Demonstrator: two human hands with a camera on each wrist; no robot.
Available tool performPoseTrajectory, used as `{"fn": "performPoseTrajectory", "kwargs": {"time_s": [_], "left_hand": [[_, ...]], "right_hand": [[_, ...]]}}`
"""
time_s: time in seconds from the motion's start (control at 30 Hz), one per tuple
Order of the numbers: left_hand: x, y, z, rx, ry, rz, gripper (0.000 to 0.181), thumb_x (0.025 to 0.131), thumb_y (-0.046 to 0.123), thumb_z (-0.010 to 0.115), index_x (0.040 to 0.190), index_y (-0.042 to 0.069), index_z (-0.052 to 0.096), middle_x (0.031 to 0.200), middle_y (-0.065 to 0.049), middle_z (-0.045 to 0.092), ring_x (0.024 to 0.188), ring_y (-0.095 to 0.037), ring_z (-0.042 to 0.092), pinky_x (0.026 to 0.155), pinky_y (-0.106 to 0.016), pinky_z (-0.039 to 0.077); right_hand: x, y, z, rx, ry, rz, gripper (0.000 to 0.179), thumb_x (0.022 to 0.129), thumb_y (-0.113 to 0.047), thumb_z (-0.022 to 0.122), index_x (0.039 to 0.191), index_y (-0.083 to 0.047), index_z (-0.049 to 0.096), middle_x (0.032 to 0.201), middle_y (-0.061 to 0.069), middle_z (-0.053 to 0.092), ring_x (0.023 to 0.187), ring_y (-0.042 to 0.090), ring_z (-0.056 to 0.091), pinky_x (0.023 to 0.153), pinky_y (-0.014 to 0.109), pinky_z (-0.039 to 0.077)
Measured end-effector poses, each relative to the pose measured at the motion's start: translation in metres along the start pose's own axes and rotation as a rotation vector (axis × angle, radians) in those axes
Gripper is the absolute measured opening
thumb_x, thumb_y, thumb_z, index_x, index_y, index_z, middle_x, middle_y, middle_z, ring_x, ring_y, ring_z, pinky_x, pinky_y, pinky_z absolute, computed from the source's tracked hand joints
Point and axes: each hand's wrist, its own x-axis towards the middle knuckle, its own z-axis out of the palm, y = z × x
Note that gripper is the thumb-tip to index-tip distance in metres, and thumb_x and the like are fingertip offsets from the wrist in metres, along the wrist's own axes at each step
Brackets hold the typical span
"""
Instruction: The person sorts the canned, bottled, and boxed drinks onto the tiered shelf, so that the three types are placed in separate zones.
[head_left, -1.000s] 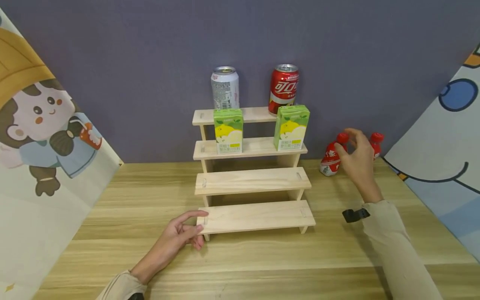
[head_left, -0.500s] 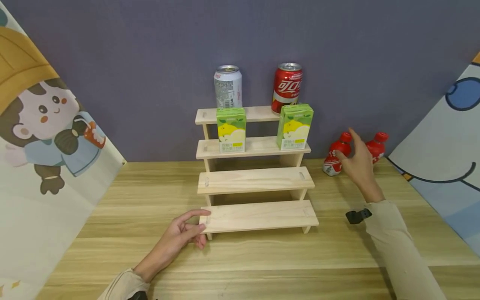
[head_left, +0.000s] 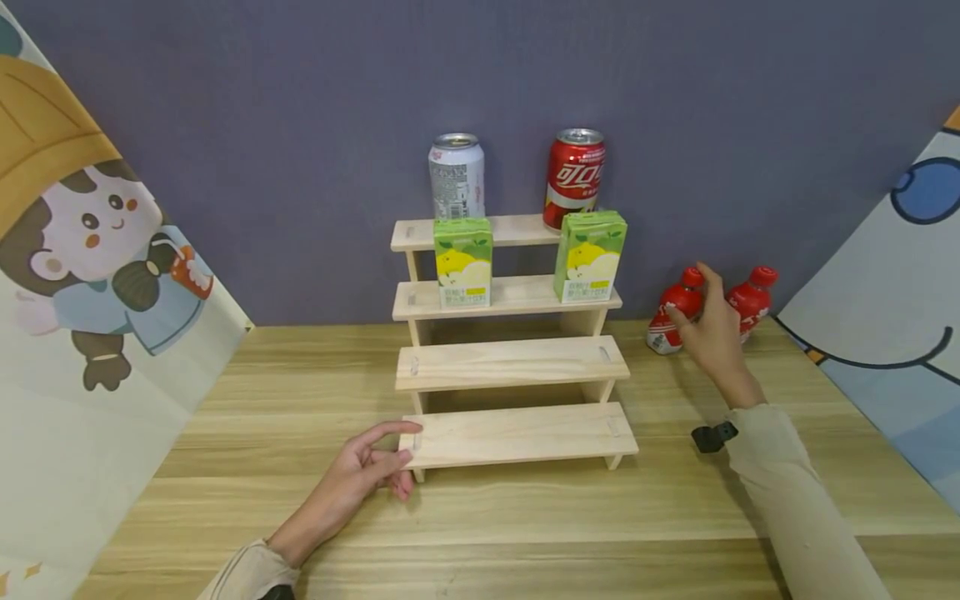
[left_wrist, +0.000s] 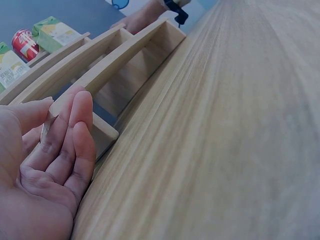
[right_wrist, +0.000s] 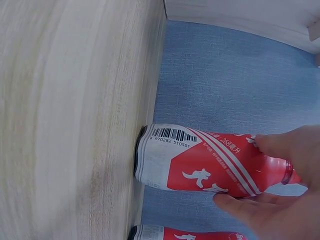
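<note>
My left hand pinches the left end of the lowest step of a pale wooden four-step display stand, thumb and fingers about its corner. The left wrist view shows the same hand at the board's end. Over at the right, my right hand holds the upper part of a red drink bottle with a red cap. In the right wrist view, thumb and fingers lie on opposite sides of that bottle, its base on the table. A second red bottle stands just right of the hand, partly hidden.
On the top step stand a white can and a red cola can. Two green juice boxes, the left one and the right one, stand on the step below. A dark wall rises behind the wooden table.
My right hand has come down slightly and its fingers have closed about the left red bottle. The second bottle shows more. My left hand stays at the stand; the head view shifted a little.
</note>
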Motion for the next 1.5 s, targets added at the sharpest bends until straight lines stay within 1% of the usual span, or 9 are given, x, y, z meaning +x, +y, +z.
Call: {"fn": "performPoseTrajectory", "kwargs": {"time_s": [0.13,0.3,0.37,0.57,0.77,0.97,1.3,1.4,1.5], "left_hand": [[0.0,0.0,0.0,-0.002,0.0,0.008,0.045,0.102,0.008,0.055,0.144,-0.001,0.043,0.077,-0.011,0.073,0.069,-0.018,0.069,0.068,-0.043,0.063],[0.0,0.0,0.0,-0.007,0.0,0.011,0.045,0.102,0.008,0.055,0.144,-0.002,0.043,0.077,-0.011,0.073,0.069,-0.018,0.069,0.068,-0.043,0.063],[0.0,-0.001,0.0,-0.01,0.002,0.008,0.045,0.102,0.008,0.055,0.144,-0.002,0.043,0.077,-0.011,0.073,0.069,-0.018,0.069,0.068,-0.042,0.063],[0.001,-0.001,0.001,-0.004,0.0,0.004,0.045,0.102,0.009,0.056,0.144,0.0,0.044,0.077,-0.012,0.072,0.07,-0.018,0.069,0.069,-0.043,0.063],[0.001,-0.001,0.001,-0.004,-0.005,0.013,0.045,0.102,0.007,0.055,0.144,-0.001,0.044,0.077,-0.012,0.072,0.069,-0.019,0.069,0.069,-0.044,0.063],[0.001,0.0,0.0,-0.01,-0.002,0.008,0.045,0.102,0.008,0.055,0.144,-0.001,0.044,0.077,-0.011,0.073,0.069,-0.018,0.069,0.068,-0.044,0.063],[0.001,0.0,0.0,-0.001,-0.005,0.013,0.045,0.102,0.008,0.056,0.144,-0.001,0.044,0.078,-0.015,0.072,0.069,-0.019,0.069,0.068,-0.044,0.062],[0.0,-0.001,-0.001,-0.001,-0.01,0.019,0.044,0.102,0.007,0.055,0.144,-0.001,0.044,0.078,-0.014,0.072,0.07,-0.019,0.069,0.068,-0.045,0.062],[0.0,-0.001,-0.001,0.0,-0.01,0.021,0.044,0.102,0.008,0.055,0.144,-0.001,0.044,0.078,-0.013,0.072,0.07,-0.019,0.069,0.068,-0.044,0.062]], "right_hand": [[0.001,0.0,0.0,0.005,0.001,-0.017,0.079,0.09,-0.004,0.072,0.155,-0.007,0.026,0.125,0.035,0.059,0.072,0.036,0.054,0.067,0.046,0.047],[0.003,0.002,-0.002,-0.012,-0.013,-0.003,0.08,0.09,-0.006,0.072,0.155,-0.008,0.026,0.122,0.033,0.06,0.064,0.03,0.051,0.058,0.023,0.04],[0.002,0.002,-0.002,-0.015,-0.01,0.003,0.079,0.09,-0.006,0.073,0.155,-0.008,0.027,0.119,0.033,0.061,0.061,0.028,0.05,0.054,0.019,0.036],[0.0,0.003,-0.001,-0.042,0.024,-0.018,0.078,0.09,-0.008,0.074,0.154,-0.008,0.03,0.104,0.033,0.064,0.054,0.022,0.047,0.05,0.028,0.039],[0.0,0.001,-0.001,-0.039,0.024,-0.038,0.077,0.09,-0.006,0.073,0.154,-0.007,0.029,0.104,0.036,0.064,0.054,0.027,0.047,0.055,0.041,0.043],[0.002,0.003,-0.003,-0.049,-0.003,-0.045,0.079,0.087,-0.004,0.075,0.153,-0.008,0.032,0.109,0.034,0.063,0.056,0.03,0.053,0.048,0.024,0.041],[0.004,-0.008,-0.013,-0.028,-0.051,-0.068,0.079,0.086,-0.004,0.077,0.152,-0.008,0.034,0.106,0.033,0.065,0.073,0.038,0.062,0.054,0.015,0.041],[0.005,-0.015,-0.019,-0.011,-0.054,-0.095,0.079,0.085,-0.003,0.078,0.152,-0.007,0.034,0.105,0.034,0.065,0.08,0.042,0.064,0.057,0.024,0.052],[0.007,-0.023,-0.025,0.012,-0.059,-0.109,0.08,0.085,-0.002,0.077,0.152,-0.007,0.034,0.11,0.036,0.064,0.089,0.048,0.066,0.065,0.053,0.06]]}}
